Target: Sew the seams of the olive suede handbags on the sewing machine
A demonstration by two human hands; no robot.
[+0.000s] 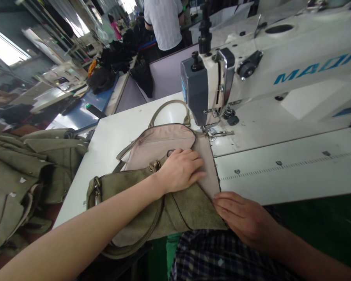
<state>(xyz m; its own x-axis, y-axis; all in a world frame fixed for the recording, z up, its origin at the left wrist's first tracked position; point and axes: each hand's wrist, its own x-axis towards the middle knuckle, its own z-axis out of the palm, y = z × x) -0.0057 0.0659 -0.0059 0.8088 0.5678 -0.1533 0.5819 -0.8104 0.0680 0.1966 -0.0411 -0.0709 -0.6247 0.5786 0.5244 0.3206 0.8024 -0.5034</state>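
An olive-green handbag (181, 208) lies on the sewing table with its pinkish-beige lining (163, 142) pulled out. My left hand (181, 169) rests on the bag by its opening, fingers bent over the gathered fabric and lining. Near the table's front edge, my right hand (242, 214) pinches the raw dark edge of the lining. The far end of that edge runs under the presser foot (206, 130) of the sewing machine (207, 86). One bag handle (166, 103) loops behind the lining; another hangs toward my lap. What lies under my left fingers is hidden.
More olive bags (20, 175) are piled at the left. A measuring scale (280, 166) runs along the table's right part. A green-tipped thread cone (93, 109) stands beyond the left edge. Behind the machine, a person in a white shirt (165, 23) stands near a low partition (172, 70).
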